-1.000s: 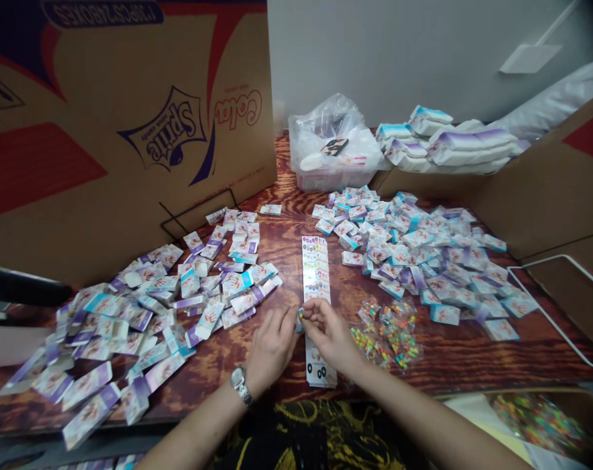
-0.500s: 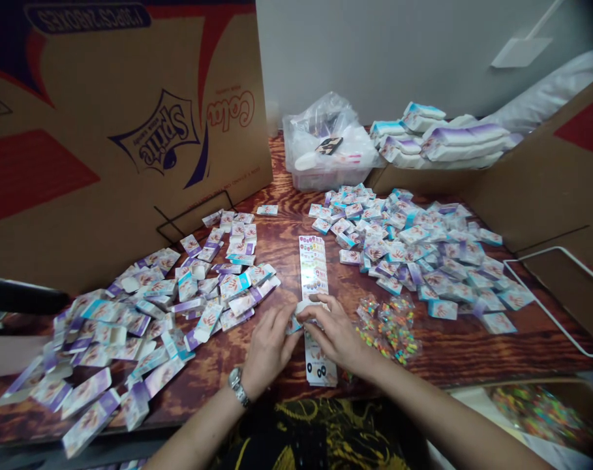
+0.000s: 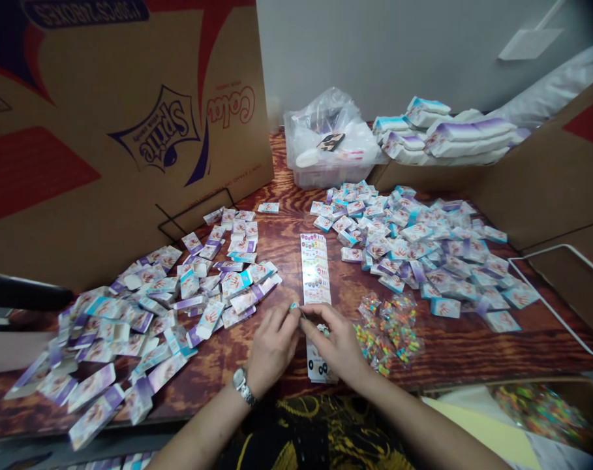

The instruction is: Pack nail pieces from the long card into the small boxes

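My left hand is closed around a small printed box, of which only a blue-white corner shows above the fingers. Thumb and fingers of my right hand are pinched together at the near end of the same box; most of it is hidden by both hands. Under and beyond the hands lies a long stack of printed card strips, its near end showing below my right hand. Clear bags of colourful candy rest just right of my right hand.
Open small boxes are heaped at left, closed ones at right. A large carton stands back left. A plastic tub and bundled flat boxes are at the back. A candy-filled carton sits lower right. A pale forearm-like shape enters at left.
My hands have come closer together and turned on the small box. Its white flap, visible before, is now hidden behind my fingers. The view has shifted slightly.
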A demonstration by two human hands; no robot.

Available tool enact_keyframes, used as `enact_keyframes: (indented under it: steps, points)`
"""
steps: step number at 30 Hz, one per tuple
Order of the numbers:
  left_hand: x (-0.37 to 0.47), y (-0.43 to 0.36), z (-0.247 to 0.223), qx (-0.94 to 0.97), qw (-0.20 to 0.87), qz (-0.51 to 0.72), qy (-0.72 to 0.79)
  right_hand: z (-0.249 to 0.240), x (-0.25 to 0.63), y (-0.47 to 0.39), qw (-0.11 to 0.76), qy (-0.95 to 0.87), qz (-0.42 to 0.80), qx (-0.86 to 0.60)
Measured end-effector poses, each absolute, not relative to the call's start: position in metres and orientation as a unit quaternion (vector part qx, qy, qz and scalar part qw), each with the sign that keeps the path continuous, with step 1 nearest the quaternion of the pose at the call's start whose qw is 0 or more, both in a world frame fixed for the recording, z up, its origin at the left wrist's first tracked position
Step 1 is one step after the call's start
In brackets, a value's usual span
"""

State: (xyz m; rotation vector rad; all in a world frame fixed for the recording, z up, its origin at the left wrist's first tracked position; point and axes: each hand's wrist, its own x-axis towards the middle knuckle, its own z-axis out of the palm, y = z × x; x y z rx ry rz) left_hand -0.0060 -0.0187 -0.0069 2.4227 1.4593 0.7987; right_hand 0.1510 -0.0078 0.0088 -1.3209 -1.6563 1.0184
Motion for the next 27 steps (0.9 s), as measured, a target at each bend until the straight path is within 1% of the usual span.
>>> enact_keyframes:
  steps: [5,8,12,18,21,24,27]
  points:
    - [-0.004,-0.019,-0.010,0.817,0.088,0.270,0.502,0.005,0.145,-0.007,0.430,-0.555,0.499,-0.508]
    - [-0.003,-0.020,-0.013,0.805,0.089,0.276,0.518,0.002,0.143,-0.002,0.431,-0.512,0.532,-0.519]
    - [-0.001,-0.022,-0.016,0.806,0.079,0.271,0.520,0.000,0.142,0.000,0.405,-0.541,0.497,-0.545]
    - [0.003,-0.024,-0.022,0.802,0.072,0.267,0.529,-0.001,0.142,-0.002,0.394,-0.564,0.452,-0.568]
    - [0.005,-0.024,-0.022,0.806,0.053,0.260,0.530,0.004,0.143,-0.003,0.387,-0.605,0.411,-0.562]
    - [0.008,-0.023,-0.020,0.802,0.043,0.222,0.553,0.009,0.143,-0.007,0.398,-0.642,0.380,-0.534]
    - [0.011,-0.023,-0.016,0.788,0.067,0.176,0.586,0.007,0.140,-0.018,0.412,-0.663,0.358,-0.512]
